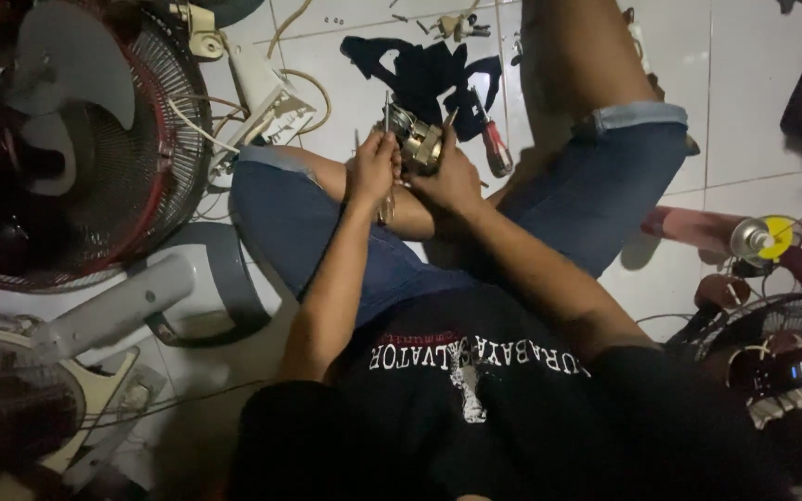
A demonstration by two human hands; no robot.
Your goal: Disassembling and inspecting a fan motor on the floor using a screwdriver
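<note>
I sit on a tiled floor with my legs folded, in denim shorts. My left hand grips a thin metal tool whose shaft sticks up and down past my fist. My right hand holds a small fan motor with metal housing and copper windings, just above my knee. The two hands almost touch around the motor. A red-handled screwdriver lies on the floor right beside my right hand.
A red fan with grey blades lies at the left, its grey base below it. A white casing with wires, a black cloth, a spray can and another fan grille surround me.
</note>
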